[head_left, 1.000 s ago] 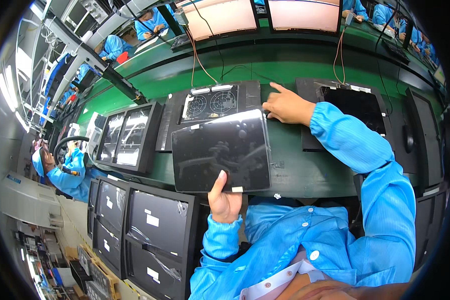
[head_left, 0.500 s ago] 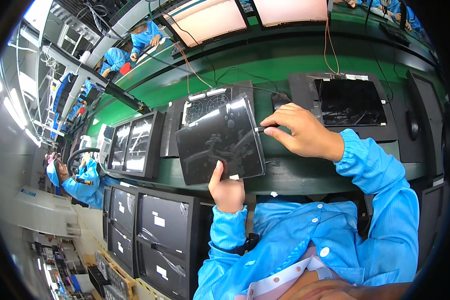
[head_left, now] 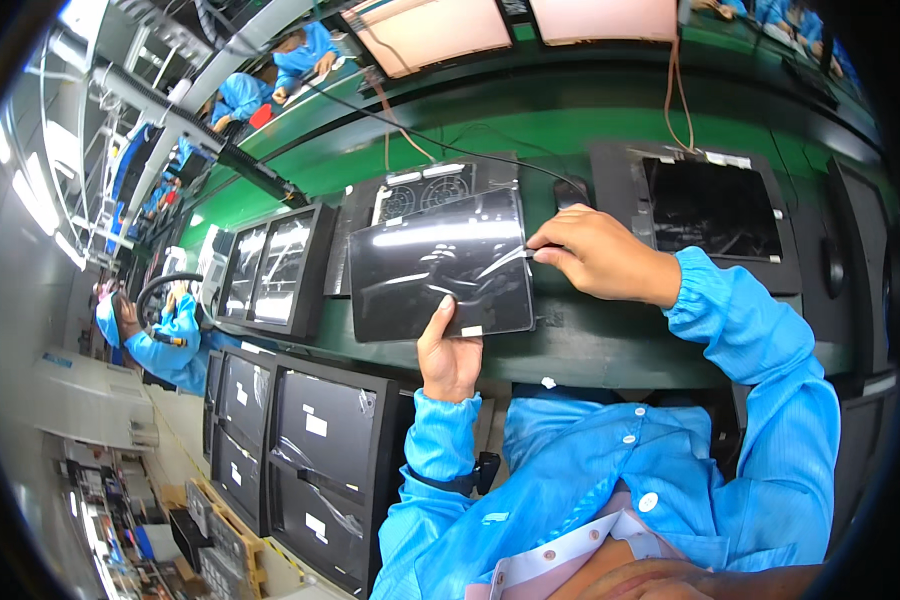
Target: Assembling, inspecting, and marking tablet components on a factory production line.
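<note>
My left hand [head_left: 452,352] grips the lower edge of a dark, glossy tablet-like screen panel [head_left: 410,290], thumb on its face and fingers behind. Clear film with creases and bright glare covers the panel, and a small white label sits on its lower edge. At the panel's right edge, my right hand [head_left: 600,255] pinches a small dark piece between thumb and fingertips; its kind is too small to tell. Behind the held panel, and partly hidden by it, a screen with a circle test pattern [head_left: 445,188] lies on a dark pad.
To the right, another dark screen [head_left: 712,210] lies on a black pad, with a mouse [head_left: 571,190] between the pads. Framed trays [head_left: 325,425] of screens stand at the left. Two lit panels [head_left: 430,35] stand at the back. Cables cross the green bench [head_left: 610,345]. Co-workers sit beyond.
The held panel has tilted and turned slightly, so its glare now spreads across its upper part. My left hand has risen a little; my right hand stays at the panel's right edge.
</note>
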Motion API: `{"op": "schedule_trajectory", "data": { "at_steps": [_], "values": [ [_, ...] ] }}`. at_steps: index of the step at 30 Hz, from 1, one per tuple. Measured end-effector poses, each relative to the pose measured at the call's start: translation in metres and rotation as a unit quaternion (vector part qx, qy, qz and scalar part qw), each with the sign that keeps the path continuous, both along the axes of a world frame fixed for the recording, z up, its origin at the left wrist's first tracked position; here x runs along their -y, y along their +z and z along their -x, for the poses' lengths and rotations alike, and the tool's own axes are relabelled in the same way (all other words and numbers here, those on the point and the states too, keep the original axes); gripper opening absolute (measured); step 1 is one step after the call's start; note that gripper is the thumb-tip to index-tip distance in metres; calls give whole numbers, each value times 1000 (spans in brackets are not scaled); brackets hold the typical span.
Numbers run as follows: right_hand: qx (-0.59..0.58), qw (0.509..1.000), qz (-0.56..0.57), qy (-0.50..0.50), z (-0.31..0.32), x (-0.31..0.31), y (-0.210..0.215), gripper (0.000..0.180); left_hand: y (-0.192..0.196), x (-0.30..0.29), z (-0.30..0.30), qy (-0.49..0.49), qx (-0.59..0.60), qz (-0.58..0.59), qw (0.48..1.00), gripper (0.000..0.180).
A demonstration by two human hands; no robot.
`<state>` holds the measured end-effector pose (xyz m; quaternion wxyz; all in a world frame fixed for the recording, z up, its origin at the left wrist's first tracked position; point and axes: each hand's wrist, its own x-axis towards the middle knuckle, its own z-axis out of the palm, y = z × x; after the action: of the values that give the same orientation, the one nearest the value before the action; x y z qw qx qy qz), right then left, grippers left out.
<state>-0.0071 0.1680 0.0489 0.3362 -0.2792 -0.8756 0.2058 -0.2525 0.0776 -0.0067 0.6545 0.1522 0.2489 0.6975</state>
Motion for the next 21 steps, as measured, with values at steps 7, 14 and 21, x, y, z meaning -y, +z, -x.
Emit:
{"op": "schedule_trajectory", "data": {
  "at_steps": [7, 14, 21],
  "values": [
    [130, 986, -59, -87, 29, -24, -22, 77, -12, -80, 25, -5, -8, 55, 998, 17],
    [134, 975, -105, -145, 61, -49, -39, 78, -16, -117, 45, -8, -3, 73, 997, 16],
    [152, 959, -199, -134, 63, -64, -67, 83, -32, -45, -3, 298, -651, 21, 698, 74]
  ]
}}
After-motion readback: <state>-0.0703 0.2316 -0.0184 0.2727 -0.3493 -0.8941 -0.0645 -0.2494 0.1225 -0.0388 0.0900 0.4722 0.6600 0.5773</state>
